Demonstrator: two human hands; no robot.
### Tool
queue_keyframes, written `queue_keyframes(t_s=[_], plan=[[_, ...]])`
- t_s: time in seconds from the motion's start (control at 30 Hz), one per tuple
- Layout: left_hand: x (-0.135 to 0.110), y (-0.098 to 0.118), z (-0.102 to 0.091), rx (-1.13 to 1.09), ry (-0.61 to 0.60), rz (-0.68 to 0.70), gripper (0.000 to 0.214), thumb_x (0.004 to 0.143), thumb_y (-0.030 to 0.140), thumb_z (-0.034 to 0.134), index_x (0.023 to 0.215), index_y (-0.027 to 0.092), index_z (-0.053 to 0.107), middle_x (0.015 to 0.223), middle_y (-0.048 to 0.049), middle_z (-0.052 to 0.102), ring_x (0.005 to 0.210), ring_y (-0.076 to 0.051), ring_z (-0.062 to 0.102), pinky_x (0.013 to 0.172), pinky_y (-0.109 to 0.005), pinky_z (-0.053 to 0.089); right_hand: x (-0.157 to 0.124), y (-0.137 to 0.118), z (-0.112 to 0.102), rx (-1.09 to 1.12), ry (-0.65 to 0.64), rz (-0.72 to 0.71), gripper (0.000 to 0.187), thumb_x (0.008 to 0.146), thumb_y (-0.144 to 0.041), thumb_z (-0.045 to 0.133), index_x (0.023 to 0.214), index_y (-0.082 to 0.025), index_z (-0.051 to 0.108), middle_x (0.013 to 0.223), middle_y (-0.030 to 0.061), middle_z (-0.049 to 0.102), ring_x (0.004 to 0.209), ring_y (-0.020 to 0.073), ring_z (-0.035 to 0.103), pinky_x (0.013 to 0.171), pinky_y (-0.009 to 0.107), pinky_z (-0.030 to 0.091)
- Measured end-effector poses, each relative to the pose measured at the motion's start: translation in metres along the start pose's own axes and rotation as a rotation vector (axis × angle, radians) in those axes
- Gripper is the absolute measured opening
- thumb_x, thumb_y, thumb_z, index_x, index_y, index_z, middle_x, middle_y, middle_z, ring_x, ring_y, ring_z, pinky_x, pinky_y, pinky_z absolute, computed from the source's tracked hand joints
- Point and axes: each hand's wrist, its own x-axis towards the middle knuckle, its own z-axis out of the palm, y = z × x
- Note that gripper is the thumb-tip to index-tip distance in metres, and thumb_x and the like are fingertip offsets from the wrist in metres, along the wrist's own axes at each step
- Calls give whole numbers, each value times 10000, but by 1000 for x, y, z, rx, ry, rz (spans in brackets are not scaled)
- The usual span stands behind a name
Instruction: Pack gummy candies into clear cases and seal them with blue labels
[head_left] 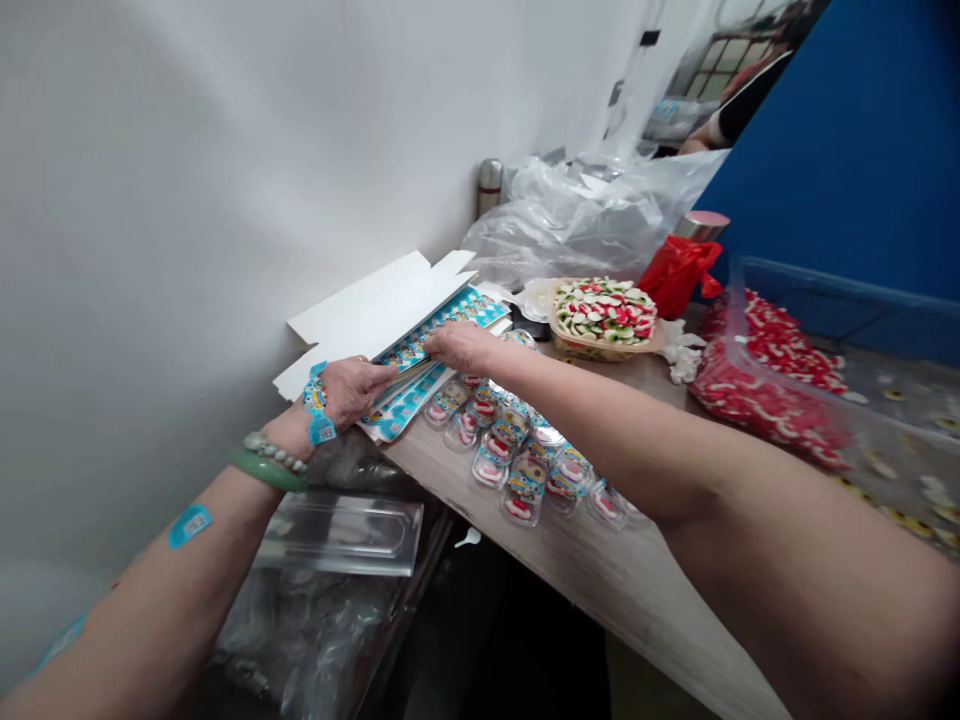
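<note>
A flat white cardboard carton (375, 310) lies open against a white wall, its flaps spread. At its near edge, the person's left hand (349, 393) has its fingers (381, 378) closed around a sheaf of long, blue-printed card strips (405, 405). Just right of the carton, the right hand (463, 347) rests on the same sheaf, its fingers (435, 343) lying across the top; whether they grip cannot be told.

To the carton's right, on a pale wood-grain table (600, 590), sits a loose cluster of clear domed plastic packs (525, 490). Each shows a blue-printed card and red-and-white gummy candy, so many packs are already made up. Much candy remains loose farther right of the carton: a foil tray (592, 350) heaped with red, white and green gummies, and a clear bag of red-and-white gummies (765, 395) inside a blue-rimmed plastic bin (847, 300). Yellow-and-white gummies (907, 510) lie scattered in that bin.

Beyond the carton stand a steel vacuum flask (489, 185) and crumpled clear polythene (577, 225). Below it lies a clear plastic blister tray (337, 533). The cards' printing is too small to read, and no brand can be made out. Small blue stickers (189, 526) cling to the left forearm.
</note>
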Motion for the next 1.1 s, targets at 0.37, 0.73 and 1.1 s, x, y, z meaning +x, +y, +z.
queue_keyframes(t_s=[0.37, 0.73, 1.1], plan=[[2, 5, -3, 166, -44, -66, 365, 935, 319, 424, 1101, 237, 738, 830, -79, 676, 779, -228, 636, 684, -300, 453, 0, -1, 8, 18, 22, 41, 255, 966, -228, 457, 1026, -205, 704, 1084, 87, 717, 991, 231, 619, 721, 300, 379], [5, 14, -16, 200, -68, -132, 322, 940, 275, 401, 993, 199, 709, 880, -101, 712, 873, -256, 673, 708, -309, 461, 17, -33, 10, -6, 73, 72, 305, 922, -130, 444, 1064, -166, 711, 1098, 133, 723, 1053, 293, 647, 829, 376, 485], [-66, 33, 8, 205, 219, -67, 354, 974, 405, 422, 953, 222, 725, 1185, -142, 691, 1019, -303, 639, 848, -429, 495, 15, -31, -14, -89, 53, 87, 301, 904, -89, 490, 1090, -153, 717, 1059, 168, 742, 1036, 267, 689, 834, 338, 512]])
